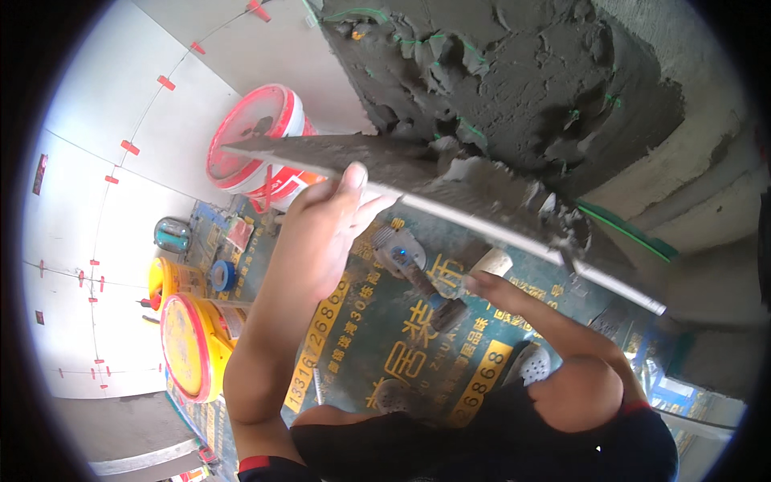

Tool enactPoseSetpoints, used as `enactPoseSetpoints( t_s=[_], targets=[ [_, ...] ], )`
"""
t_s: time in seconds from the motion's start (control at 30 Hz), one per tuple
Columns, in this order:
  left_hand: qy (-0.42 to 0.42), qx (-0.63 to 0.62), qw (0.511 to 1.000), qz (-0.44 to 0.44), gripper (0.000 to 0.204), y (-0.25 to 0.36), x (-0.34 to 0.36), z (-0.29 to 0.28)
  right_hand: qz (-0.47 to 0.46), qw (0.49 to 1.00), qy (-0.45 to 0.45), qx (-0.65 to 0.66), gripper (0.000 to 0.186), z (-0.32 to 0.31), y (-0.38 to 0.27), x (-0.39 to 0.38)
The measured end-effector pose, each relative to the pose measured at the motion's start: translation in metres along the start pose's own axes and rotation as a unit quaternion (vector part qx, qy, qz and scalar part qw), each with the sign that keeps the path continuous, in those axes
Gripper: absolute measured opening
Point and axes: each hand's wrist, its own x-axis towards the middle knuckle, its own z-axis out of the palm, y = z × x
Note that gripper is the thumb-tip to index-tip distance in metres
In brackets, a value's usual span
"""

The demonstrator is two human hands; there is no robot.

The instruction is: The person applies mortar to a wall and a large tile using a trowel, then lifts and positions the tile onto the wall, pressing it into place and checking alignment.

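- The left hand [333,217] grasps the near edge of a large tile [530,239], thumb at the rim and fingers under it, likely to steady its tilt.
- The tile hangs above the floor sheet [357,321], its mortar-coated face towards the mortar-covered wall [490,72], which probably keeps the wet layer off the hands.
- The right hand [491,289] is below the tile; I cannot tell whether it grips, supports or is free.
- A handheld tool [401,255] lies on the sheet between the feet and the tile, seemingly within reach.
- A pink-lidded bucket [241,140] stands behind the tile's left end.
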Motion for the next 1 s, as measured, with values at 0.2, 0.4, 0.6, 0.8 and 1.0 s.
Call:
enactPoseSetpoints(
  t_s=[0.2, 0.4, 0.6, 0.8, 1.0],
  targets=[
    [0.050, -0.001, 0.997, -0.061, 0.034, 0.004, 0.013, 0.031, -0.108, 0.991, -0.056, -0.060, 0.066, 0.069, -0.024, 0.072],
    [0.033, -0.038, 0.998, -0.039, 0.036, -0.011, 0.003, 0.021, -0.106, 0.954, -0.217, -0.180, 0.069, 0.207, -0.056, 0.073],
    [0.019, -0.031, 0.999, -0.029, 0.052, -0.005, 0.010, 0.026, -0.183, 0.934, -0.281, -0.120, 0.049, 0.225, -0.045, 0.052],
    [0.023, -0.092, 0.995, -0.016, 0.045, -0.009, 0.009, 0.013, 0.030, 0.891, 0.339, -0.300, 0.046, 0.039, 0.022, -0.016],
    [-0.049, -0.115, 0.992, 0.018, 0.037, -0.007, 0.025, 0.024, 0.072, 0.908, 0.196, -0.364, 0.040, -0.026, 0.099, -0.037]
  ],
)
